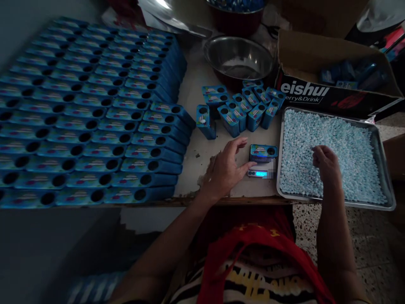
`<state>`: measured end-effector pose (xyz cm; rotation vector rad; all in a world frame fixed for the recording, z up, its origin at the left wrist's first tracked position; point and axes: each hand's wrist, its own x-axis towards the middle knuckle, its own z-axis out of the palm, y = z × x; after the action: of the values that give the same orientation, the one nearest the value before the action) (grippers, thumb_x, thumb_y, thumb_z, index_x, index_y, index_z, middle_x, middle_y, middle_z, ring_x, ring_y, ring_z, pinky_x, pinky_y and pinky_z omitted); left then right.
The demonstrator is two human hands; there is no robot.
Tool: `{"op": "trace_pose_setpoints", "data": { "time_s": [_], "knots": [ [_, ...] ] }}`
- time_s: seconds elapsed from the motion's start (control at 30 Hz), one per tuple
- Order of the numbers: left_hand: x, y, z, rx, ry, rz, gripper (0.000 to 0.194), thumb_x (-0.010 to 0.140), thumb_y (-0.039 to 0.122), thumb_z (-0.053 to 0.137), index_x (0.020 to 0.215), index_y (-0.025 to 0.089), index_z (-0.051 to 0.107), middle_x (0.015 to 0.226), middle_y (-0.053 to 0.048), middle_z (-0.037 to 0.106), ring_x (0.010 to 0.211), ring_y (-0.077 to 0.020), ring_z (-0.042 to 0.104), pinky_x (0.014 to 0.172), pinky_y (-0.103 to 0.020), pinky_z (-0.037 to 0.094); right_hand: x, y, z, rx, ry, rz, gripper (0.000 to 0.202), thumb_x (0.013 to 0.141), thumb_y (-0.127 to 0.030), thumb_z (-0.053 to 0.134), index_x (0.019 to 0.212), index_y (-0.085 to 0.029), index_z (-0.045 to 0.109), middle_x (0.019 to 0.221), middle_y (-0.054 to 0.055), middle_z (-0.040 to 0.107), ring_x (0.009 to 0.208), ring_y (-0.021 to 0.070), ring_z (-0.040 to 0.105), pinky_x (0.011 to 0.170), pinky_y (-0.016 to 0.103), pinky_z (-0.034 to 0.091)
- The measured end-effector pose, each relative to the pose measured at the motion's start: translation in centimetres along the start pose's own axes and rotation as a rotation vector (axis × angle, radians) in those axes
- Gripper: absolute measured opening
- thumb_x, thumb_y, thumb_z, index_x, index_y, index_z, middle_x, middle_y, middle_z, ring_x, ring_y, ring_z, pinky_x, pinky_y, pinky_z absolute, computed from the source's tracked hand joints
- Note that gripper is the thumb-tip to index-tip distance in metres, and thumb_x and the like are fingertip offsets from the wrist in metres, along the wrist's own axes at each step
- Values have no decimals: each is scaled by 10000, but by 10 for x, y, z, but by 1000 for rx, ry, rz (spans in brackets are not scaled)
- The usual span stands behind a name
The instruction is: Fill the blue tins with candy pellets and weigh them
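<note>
A small blue container (263, 150) with a dark round hole in its top stands on a compact digital scale (257, 173) whose display glows blue. Just left of the scale is my left hand (230, 164), its thumb and fingers spread and curved, the thumb tip close to the scale's edge. Over the metal tray (391, 185) of pale blue and white pellets (357, 156), my right hand (325, 160) has its fingers drawn together. Anything between those fingertips is too small to make out.
Many blue containers (95, 101) stand in tight rows at left. Several loose ones (240, 103) sit behind the scale. Farther back are a steel bowl (238, 59), a dark red bowl (236, 19) and an open cardboard box (335, 90). The table's front edge (190, 202) runs before me.
</note>
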<state>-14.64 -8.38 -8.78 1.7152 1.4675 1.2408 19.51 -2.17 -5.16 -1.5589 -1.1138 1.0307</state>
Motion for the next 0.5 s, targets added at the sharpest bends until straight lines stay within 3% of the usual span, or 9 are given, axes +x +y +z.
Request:
{"op": "trace_pose_setpoints", "data": {
  "time_s": [0.07, 0.17, 0.27, 0.37, 0.43, 0.5],
  "knots": [
    [2, 1, 1, 10, -17, -4, 766, 862, 262, 916, 1534, 308, 551, 1490, -104, 699, 1385, -311, 695, 1180, -510, 591, -3, -7, 5, -51, -155, 47, 436, 734, -570, 894, 828, -220, 653, 608, -80, 461, 518, 83, 386, 489, 238, 275],
    [4, 3, 2, 18, -49, -20, 777, 840, 244, 930, 1522, 294, 562, 1481, -100, 708, 1359, -303, 705, 1181, -500, 586, -10, -32, 19, -74, -457, 70, 409, 826, -580, 838, 886, -231, 634, 618, -81, 450, 530, 95, 390, 506, 249, 265],
    [6, 7, 2, -18, -68, -49, 750, 844, 259, 920, 1508, 276, 572, 1483, -104, 705, 1353, -292, 707, 1170, -471, 591, -16, -69, 39, -273, -694, -62, 263, 937, -476, 742, 956, -233, 644, 631, -72, 469, 562, 116, 403, 543, 266, 285],
    [9, 10, 2, -111, -77, -94, 686, 873, 318, 885, 1489, 262, 587, 1489, -107, 697, 1359, -285, 705, 1167, -458, 592, -20, -106, 62, -618, -792, -347, 56, 981, -274, 646, 958, -222, 648, 745, -22, 596, 677, 141, 496, 654, 286, 359],
    [13, 11, 3, -160, -91, -124, 680, 860, 337, 887, 1474, 265, 605, 1503, -99, 692, 1347, -282, 709, 1171, -456, 586, -22, -124, 77, -786, -836, -472, 82, 976, -168, 590, 916, -215, 622, 833, 12, 649, 759, 155, 544, 727, 300, 382],
    [18, 11, 7, -179, -111, -154, 672, 819, 323, 911, 1434, 269, 644, 1486, -81, 710, 1328, -284, 714, 1167, -447, 581, -22, -132, 87, -873, -871, -507, 132, 966, -114, 563, 886, -212, 603, 861, 28, 658, 794, 165, 560, 758, 312, 384]
  ]
}}
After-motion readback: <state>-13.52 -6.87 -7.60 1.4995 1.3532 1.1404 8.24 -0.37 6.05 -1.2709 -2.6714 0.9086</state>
